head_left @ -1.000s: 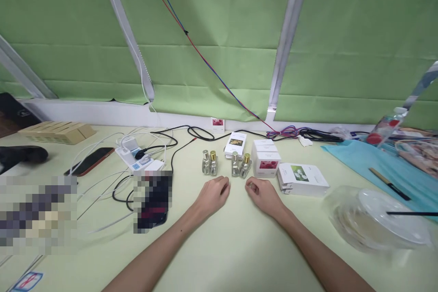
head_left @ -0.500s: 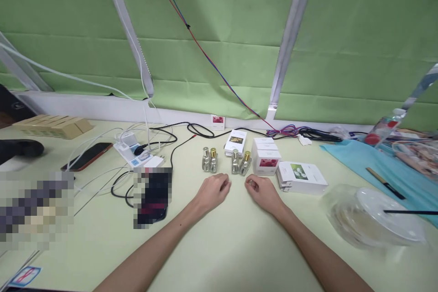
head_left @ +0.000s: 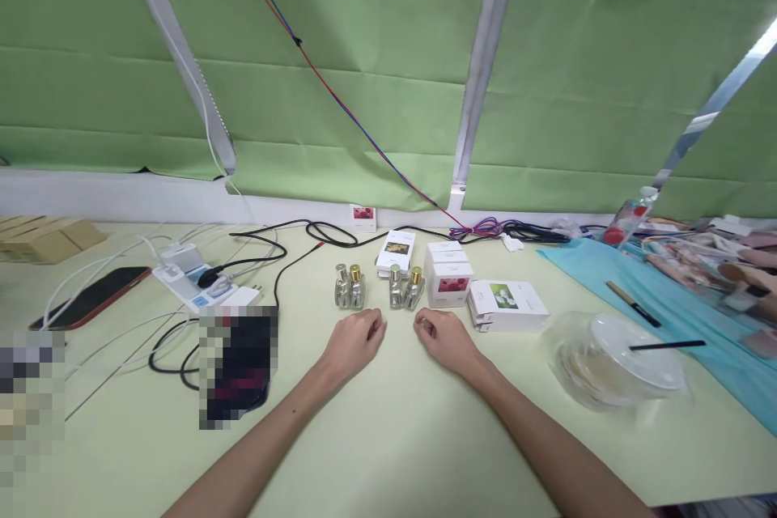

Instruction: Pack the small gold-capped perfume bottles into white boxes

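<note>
My left hand point(head_left: 353, 341) rests on the table, its fingers curled in and nothing showing in them. Opposite it, my right hand point(head_left: 447, 338) lies loosely closed, also with nothing visible in it. Just beyond the left hand stands a pair of small glass bottles point(head_left: 350, 291), one silver-capped and one gold-capped. A second pair of glass bottles point(head_left: 405, 291) stands beyond the gap between my hands. Behind these lies a white box with a yellow-flower picture point(head_left: 396, 253). White boxes with a pink picture point(head_left: 449, 269) and a flat white-flower box point(head_left: 508, 307) sit beyond my right hand.
To the left are a partly blurred dark device point(head_left: 243, 364), a phone point(head_left: 97, 297), a power strip point(head_left: 193, 279) with cables, and tan boxes point(head_left: 48, 239). At right are a plastic-wrapped round container point(head_left: 619, 364), a blue cloth point(head_left: 583, 263) and a bottle point(head_left: 630, 217).
The view has turned a little to the right, so everything appears shifted left. Both hands keep their closed pose on the table, and the bottles and boxes stay in place.
</note>
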`<state>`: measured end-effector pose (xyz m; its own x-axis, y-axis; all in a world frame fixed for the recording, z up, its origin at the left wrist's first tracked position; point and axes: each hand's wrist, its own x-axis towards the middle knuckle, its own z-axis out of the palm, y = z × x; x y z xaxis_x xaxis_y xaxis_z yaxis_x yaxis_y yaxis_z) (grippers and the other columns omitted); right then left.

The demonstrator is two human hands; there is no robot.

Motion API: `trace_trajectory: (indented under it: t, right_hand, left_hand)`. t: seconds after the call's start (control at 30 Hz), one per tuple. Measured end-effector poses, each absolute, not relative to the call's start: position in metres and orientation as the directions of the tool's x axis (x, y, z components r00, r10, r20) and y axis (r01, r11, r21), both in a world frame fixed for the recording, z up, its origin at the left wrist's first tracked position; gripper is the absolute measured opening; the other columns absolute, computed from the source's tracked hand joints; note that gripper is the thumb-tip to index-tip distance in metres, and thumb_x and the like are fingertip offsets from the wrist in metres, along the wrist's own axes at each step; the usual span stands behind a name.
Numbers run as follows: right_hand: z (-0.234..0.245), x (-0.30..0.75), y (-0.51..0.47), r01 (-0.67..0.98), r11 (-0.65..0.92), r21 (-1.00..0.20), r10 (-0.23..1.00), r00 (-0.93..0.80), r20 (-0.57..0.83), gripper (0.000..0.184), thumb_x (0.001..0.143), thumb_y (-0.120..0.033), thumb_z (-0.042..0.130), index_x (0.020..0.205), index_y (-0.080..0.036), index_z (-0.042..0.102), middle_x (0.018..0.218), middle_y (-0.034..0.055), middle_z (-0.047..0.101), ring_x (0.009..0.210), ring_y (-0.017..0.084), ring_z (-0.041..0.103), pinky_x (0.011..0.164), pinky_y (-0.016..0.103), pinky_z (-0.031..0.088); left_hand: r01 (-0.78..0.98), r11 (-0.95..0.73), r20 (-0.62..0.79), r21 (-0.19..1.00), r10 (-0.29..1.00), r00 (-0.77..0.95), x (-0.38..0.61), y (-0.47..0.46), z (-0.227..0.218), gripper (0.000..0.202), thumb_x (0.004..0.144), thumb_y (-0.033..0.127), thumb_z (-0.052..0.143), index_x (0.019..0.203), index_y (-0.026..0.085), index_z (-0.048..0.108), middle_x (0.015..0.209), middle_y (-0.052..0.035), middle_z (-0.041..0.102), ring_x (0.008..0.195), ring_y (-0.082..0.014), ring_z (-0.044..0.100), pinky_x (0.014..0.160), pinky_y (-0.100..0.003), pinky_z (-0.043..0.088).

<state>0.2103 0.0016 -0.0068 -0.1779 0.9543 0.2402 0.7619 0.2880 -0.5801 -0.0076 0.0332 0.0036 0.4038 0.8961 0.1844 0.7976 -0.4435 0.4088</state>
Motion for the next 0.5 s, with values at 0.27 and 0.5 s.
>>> trace_trajectory:
  t: [0.27,0.5]
  right_hand:
    - [0.009,0.211,-0.006,0.833,0.375,-0.406,0.906,-0.237,0.35,0.02,0.099,-0.018,0.049,0.103,-0.019,0.068,0.093,0.0073,0.071,0.076,0.019,0.065,0.068,0.028,0.044]
    - [0.008,0.212,-0.007,0.831,0.406,-0.381,0.875,-0.233,0.425,0.023,0.1,-0.02,0.046,0.109,-0.018,0.068,0.102,0.0093,0.071,0.072,0.019,0.064,0.065,0.029,0.045]
  left_hand:
    - [0.845,-0.327,0.175,0.422,0.944,0.278,-0.005,0.021,0.009,0.016,0.094,0.028,0.045,0.086,0.022,0.057,0.07,-0.0015,0.064,0.059,-0.0187,0.056,0.056,-0.029,0.031]
    - [0.821,-0.284,0.327,0.496,0.937,0.127,-0.011,0.025,0.02,0.016,0.094,0.033,0.046,0.09,0.022,0.057,0.073,-0.0002,0.061,0.063,-0.0185,0.057,0.06,-0.029,0.039]
